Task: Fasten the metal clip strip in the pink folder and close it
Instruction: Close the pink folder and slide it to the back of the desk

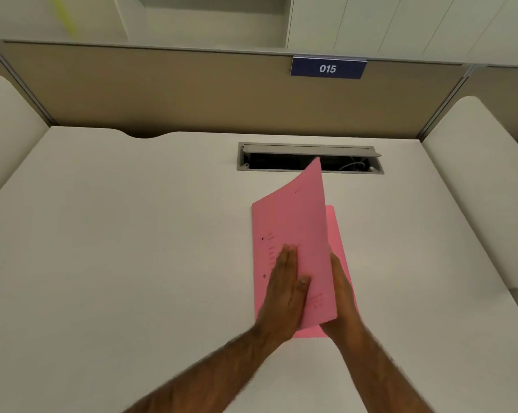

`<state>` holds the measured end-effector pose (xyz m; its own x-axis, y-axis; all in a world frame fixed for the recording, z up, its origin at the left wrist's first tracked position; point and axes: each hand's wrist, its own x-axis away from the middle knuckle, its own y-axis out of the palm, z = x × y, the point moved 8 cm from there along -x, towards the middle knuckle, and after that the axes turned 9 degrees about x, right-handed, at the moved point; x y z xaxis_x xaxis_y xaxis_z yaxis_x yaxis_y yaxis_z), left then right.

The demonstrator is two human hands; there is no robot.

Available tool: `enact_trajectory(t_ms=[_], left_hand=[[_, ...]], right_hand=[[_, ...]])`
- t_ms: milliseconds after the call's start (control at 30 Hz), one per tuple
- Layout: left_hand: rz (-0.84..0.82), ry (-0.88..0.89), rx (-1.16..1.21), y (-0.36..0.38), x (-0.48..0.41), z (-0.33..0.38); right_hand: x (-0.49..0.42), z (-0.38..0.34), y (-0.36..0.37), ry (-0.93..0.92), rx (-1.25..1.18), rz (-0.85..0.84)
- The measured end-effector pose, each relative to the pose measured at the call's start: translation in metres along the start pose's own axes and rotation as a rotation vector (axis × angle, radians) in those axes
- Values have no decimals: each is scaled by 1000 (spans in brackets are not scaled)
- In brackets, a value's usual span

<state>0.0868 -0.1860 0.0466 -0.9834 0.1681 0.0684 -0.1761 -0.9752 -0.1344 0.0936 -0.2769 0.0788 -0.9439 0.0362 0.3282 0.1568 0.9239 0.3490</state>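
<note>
A pink folder [293, 222] lies on the white desk [117, 234], its spine on the left. The front cover stands raised and tilted over the back sheet, whose edge shows at the right. My left hand [284, 290] rests flat on the outside of the cover, fingers together. My right hand [341, 296] is at the cover's right edge, partly behind it, fingers straight. Two small fastener holes show near the spine. The metal clip strip is hidden inside.
An open cable tray [309, 158] is cut into the desk just beyond the folder. A tan partition [192, 93] with a blue "015" sign [328, 67] stands behind. White side panels flank the desk left and right.
</note>
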Motion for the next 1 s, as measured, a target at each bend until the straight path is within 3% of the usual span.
enact_trajectory(t_ms=[67, 167, 367, 567, 667, 767, 867, 1000], left_hand=[[-96, 47, -258, 5, 3, -19], [-194, 51, -508, 9, 8, -42], [-331, 19, -680, 18, 17, -60], [-405, 11, -879, 16, 20, -77], [-318, 1, -903, 9, 18, -72], [-27, -176, -793, -14, 17, -66], [156, -339, -700, -33, 19, -65], [290, -407, -594, -45, 15, -53]], right_hand=[[-4, 0, -23, 18, -18, -32], [-7, 0, -76, 73, 52, 134], [-3, -2, -138, -7, 411, 208], [-2, 26, -169, 75, 805, 381], [-3, 29, -158, -20, 1217, 385], [-1, 39, -143, -64, 1543, 382], [2, 49, -136, -69, 1653, 404], [3, 62, -136, -61, 1654, 399]])
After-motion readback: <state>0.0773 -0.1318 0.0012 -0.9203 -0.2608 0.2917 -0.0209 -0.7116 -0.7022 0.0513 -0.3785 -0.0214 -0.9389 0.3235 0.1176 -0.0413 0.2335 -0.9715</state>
